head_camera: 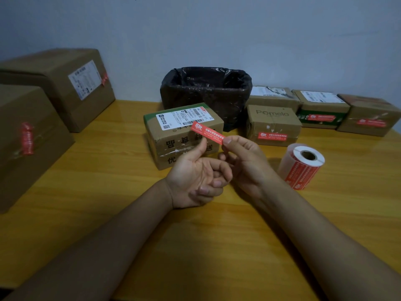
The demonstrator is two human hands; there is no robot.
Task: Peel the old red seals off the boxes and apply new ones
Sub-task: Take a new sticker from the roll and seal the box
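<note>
A flat red seal point(207, 132) with white print is held in the air in front of a small cardboard box point(173, 140) with a white shipping label. My right hand point(243, 161) pinches the seal's right end between thumb and forefinger. My left hand point(195, 179) is palm up, its thumb tip touching the seal's lower edge, its other fingers curled loosely. A roll of red seals point(300, 168) lies on the wooden table point(108, 192) to the right of my hands.
A bin lined with a black bag point(206, 92) stands behind the small box. Two large boxes point(63, 83) point(23, 135) with crumpled red seals sit at the left. Several small boxes point(273, 124) point(321, 109) point(368, 116) with flat red seals line the right back.
</note>
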